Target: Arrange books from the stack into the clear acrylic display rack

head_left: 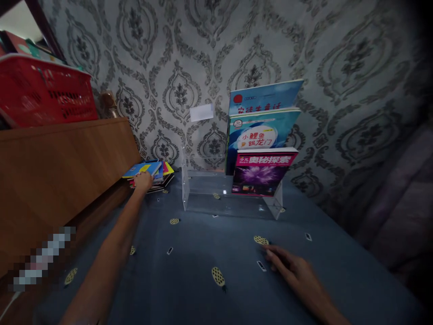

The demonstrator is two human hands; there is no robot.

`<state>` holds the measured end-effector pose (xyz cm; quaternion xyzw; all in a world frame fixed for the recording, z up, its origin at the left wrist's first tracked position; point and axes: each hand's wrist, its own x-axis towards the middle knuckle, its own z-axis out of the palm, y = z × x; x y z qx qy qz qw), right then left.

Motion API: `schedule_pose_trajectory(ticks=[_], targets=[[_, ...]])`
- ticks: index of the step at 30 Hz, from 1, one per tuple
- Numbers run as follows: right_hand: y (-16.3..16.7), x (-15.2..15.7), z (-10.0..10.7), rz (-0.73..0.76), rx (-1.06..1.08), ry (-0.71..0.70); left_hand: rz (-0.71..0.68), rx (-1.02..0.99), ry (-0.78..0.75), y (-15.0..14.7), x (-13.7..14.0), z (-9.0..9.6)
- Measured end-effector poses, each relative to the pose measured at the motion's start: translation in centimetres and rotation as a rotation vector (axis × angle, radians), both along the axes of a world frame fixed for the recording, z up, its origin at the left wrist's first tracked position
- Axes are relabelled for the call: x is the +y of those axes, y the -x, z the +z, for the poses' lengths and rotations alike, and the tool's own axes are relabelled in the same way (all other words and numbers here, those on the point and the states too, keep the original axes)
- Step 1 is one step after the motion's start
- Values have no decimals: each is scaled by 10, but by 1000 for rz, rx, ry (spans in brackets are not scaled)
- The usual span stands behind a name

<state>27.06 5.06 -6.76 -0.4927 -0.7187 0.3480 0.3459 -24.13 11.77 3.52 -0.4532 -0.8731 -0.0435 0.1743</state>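
Note:
At the far left of the surface, my left hand (144, 181) has its fingers closed over the near edge of a blue book (138, 169). That book tops a loose stack of books (156, 186), and the hand hides part of the pile. My right hand (293, 271) hovers low over the blue tablecloth (192, 257) with nothing in it, fingers loosely bent and apart. Between and beyond the hands stands a clear acrylic book rack (203, 185). On its right side, a magenta magazine (259, 174), a teal book (264, 128) and a light blue book (265, 95) stand in stepped rows.
A wooden cabinet (67, 167) borders the left side and carries a red plastic basket (50, 90) of items. Patterned wallpaper (179, 90) rises behind the rack. A small white label (201, 113) shows at the rack's upper left. Dark fabric (389, 194) hangs at right.

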Motion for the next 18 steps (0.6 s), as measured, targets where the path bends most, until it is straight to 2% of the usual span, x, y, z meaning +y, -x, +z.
schedule_pose_trajectory(ticks=[6, 10, 14, 18], targets=[[1, 2, -1, 9, -9, 5, -91, 7, 126, 1, -7, 18], [1, 4, -5, -6, -6, -8, -137, 45, 171, -1, -44, 21], [0, 8, -9, -4, -16, -2, -132, 109, 155, -5, -88, 7], [2, 2, -3, -1, -44, -17, -62, 149, 152, -12, -98, -20]])
